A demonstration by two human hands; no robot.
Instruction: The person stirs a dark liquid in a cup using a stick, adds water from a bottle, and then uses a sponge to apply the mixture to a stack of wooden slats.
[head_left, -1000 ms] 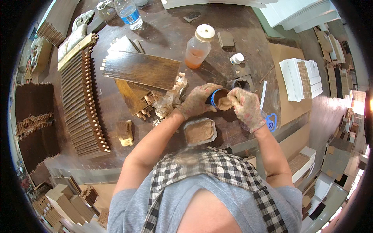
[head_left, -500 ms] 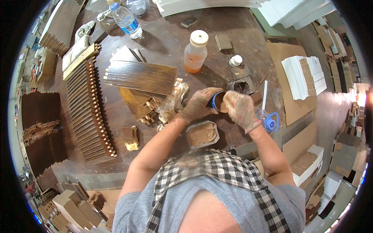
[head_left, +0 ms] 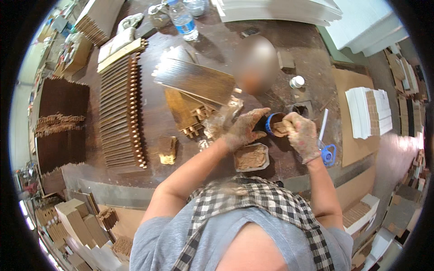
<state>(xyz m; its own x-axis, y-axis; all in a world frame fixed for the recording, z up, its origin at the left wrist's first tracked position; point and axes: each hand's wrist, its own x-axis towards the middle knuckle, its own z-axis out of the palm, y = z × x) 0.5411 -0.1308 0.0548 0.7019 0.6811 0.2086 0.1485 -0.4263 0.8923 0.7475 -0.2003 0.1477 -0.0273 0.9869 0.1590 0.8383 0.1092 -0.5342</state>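
A small cup with a blue rim stands on the dark table, brown matter inside it. Just left of it, my left hand, in a stained work glove, has its thumb and fingers apart and holds nothing. My right hand, gloved too, is closed at the cup's right side, fingertips over its mouth. What the right fingers grip is mostly hidden; a flat brownish piece shows at the opening. In front of my left hand sits a clear plastic tub of light brown paste.
Brown-stained boards with pegged ends are piled left of centre, beside crumpled plastic. A long row of stacked slats stands further left. A water bottle, a white-capped small bottle and a blue-handled container stand around.
My left hand has come off the cup and opened beside it. My right hand stays at the cup's mouth. The whole view has shifted, so the table appears further right.
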